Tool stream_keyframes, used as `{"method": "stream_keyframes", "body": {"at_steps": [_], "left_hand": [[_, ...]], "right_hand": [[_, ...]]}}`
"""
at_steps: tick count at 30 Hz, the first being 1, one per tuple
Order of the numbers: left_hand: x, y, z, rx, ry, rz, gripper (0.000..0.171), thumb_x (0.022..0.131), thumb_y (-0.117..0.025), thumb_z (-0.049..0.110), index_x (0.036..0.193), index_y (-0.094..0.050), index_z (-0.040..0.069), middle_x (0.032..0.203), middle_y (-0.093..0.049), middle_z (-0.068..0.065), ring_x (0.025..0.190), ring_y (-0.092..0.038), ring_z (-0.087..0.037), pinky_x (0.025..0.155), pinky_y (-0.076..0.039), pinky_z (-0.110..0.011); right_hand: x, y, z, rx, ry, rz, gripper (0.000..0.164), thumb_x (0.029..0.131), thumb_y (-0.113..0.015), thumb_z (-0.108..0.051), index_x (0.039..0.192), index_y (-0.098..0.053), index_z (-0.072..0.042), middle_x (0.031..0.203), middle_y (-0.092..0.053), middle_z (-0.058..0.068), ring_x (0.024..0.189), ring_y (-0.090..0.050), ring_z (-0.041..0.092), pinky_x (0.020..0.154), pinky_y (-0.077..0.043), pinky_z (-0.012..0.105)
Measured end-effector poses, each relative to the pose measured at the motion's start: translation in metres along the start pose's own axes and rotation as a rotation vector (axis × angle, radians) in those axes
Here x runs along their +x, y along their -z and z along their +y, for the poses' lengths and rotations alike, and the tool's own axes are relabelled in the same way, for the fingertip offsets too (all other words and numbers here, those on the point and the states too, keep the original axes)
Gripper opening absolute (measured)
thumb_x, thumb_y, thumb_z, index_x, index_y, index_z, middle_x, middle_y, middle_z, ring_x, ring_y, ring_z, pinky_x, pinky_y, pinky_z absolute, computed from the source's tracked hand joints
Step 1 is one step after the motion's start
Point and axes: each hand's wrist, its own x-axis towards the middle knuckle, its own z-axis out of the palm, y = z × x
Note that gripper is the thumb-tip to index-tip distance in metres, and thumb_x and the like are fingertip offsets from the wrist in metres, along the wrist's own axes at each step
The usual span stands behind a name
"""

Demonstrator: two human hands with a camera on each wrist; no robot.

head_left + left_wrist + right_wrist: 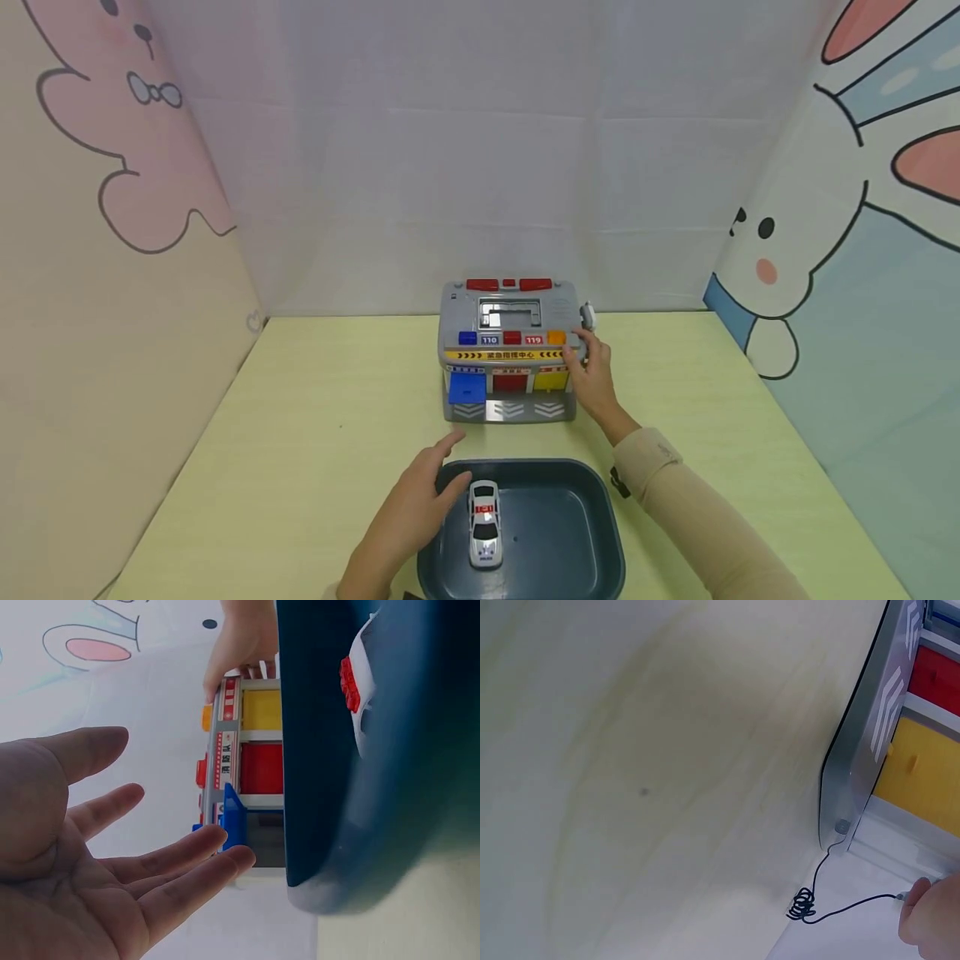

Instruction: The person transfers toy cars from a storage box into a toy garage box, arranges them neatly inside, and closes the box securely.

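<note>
A grey toy rescue station (510, 350) stands on the table's far middle; its blue door (467, 387) hangs open, while the red door (510, 383) and yellow door (550, 381) are closed. My right hand (588, 371) grips the station's upper right corner, thumb on the front beside the orange button (557, 337). A white toy police car (484, 523) lies in a dark teal tray (570, 533) near me. My left hand (420, 508) rests open on the tray's left rim, fingertips beside the car. Its palm (97, 862) shows fingers straight and empty.
A thin black coiled cord (810, 900) runs from the station's ramp (870, 727) towards my right fingertips (930, 922). Cartoon-printed walls enclose the pale green table (300, 433) on the left, back and right.
</note>
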Motion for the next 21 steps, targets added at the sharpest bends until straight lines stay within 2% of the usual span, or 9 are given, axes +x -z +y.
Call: {"method": "stream_keyframes", "body": {"at_steps": [8,13,17,21], "left_hand": [[-0.004,-0.007,0.000,0.007,0.018,-0.014,0.057,0.093,-0.067,0.032,0.145,-0.046,0.021,0.139,-0.050,-0.013,0.127,-0.047,-0.037,0.095,-0.041,-0.060],[-0.006,-0.011,-0.002,0.002,0.007,-0.045,0.054,0.094,-0.066,0.031,0.142,-0.049,0.017,0.134,-0.054,-0.015,0.123,-0.050,-0.037,0.094,-0.042,-0.060],[-0.006,-0.016,-0.005,-0.006,-0.007,-0.072,0.053,0.093,-0.067,0.029,0.141,-0.050,0.015,0.133,-0.055,-0.015,0.122,-0.051,-0.038,0.094,-0.041,-0.062],[-0.005,-0.023,-0.008,0.009,0.008,-0.096,0.054,0.091,-0.069,0.031,0.141,-0.051,0.016,0.134,-0.055,-0.014,0.123,-0.050,-0.039,0.093,-0.042,-0.063]], "right_hand": [[0.000,0.001,-0.003,0.044,-0.025,-0.018,0.044,0.104,-0.049,-0.020,0.142,-0.036,-0.002,0.125,-0.037,0.024,0.102,-0.039,0.028,0.084,-0.037,0.042],[0.002,0.002,-0.003,0.077,-0.061,-0.031,0.047,0.103,-0.050,-0.021,0.143,-0.034,-0.001,0.126,-0.037,0.021,0.095,-0.040,0.022,0.079,-0.038,0.036],[0.004,0.002,-0.003,0.073,-0.103,-0.041,0.048,0.103,-0.051,-0.023,0.143,-0.034,-0.003,0.129,-0.037,0.019,0.098,-0.040,0.021,0.080,-0.038,0.034],[0.004,0.002,-0.004,0.087,-0.132,-0.043,0.047,0.102,-0.052,-0.025,0.142,-0.035,-0.005,0.133,-0.035,0.019,0.105,-0.041,0.026,0.085,-0.038,0.039]]}}
